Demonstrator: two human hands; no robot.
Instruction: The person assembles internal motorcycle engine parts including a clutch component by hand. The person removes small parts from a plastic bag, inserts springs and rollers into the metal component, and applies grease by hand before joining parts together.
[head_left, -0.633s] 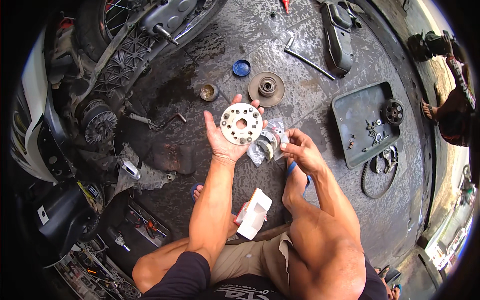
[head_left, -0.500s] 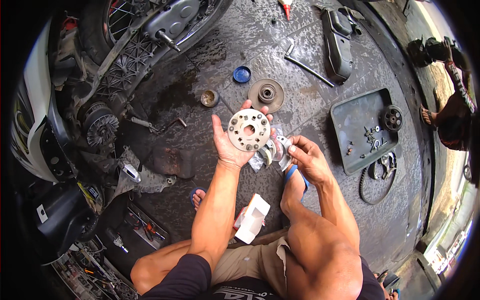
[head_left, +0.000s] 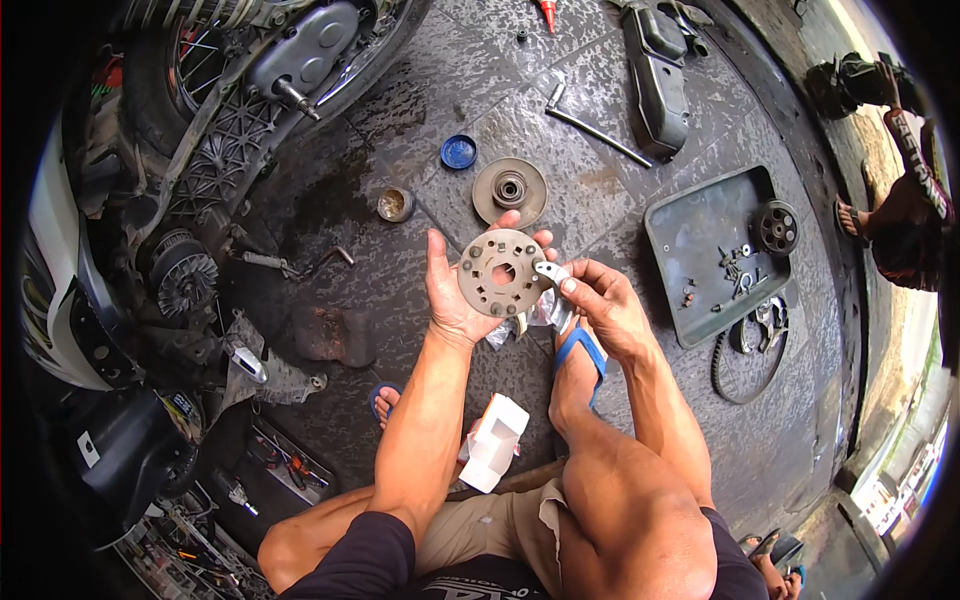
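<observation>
On the dark floor (head_left: 590, 215) I see a wrench (head_left: 601, 136). The left hand (head_left: 452, 308), thumb spread, bears the plate (head_left: 481, 281) on its open palm; the right hand (head_left: 612, 307) pinches a piece (head_left: 551, 273), whose length slants to the plate's right edge. Whether they touch, I cannot tell.

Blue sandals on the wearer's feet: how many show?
2: the left sandal, left of the left forearm; the right sandal, below the right hand. Both are partly hidden.
</observation>
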